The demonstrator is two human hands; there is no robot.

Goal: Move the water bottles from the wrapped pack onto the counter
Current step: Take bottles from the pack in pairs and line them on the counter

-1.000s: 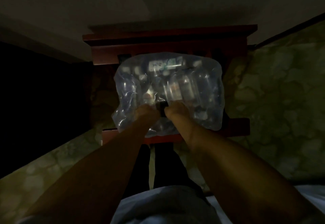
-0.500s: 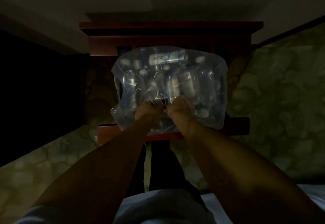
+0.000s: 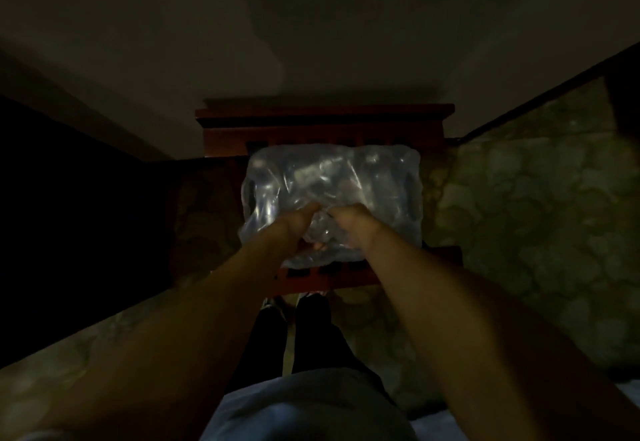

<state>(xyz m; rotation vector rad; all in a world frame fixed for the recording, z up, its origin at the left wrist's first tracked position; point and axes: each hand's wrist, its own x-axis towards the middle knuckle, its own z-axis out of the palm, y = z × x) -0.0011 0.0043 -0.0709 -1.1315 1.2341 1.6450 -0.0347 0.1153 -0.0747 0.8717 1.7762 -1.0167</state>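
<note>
You stood over a dark red wooden stand (image 3: 408, 122) with the wrapped pack (image 3: 374, 181) of water bottles resting on top of it, its clear plastic wrap blurred and shiny in the dim light. Your left hand (image 3: 298, 224) was closed on a pinch of the wrap at the near middle of the pack. Your right hand (image 3: 349, 222) sat just beside it, also closed on the wrap, the two almost touching. The bottles inside showed only as vague shapes. Patterned floor (image 3: 536, 215) lay to both sides, and your dark trousers (image 3: 311, 343) showed below.
</note>
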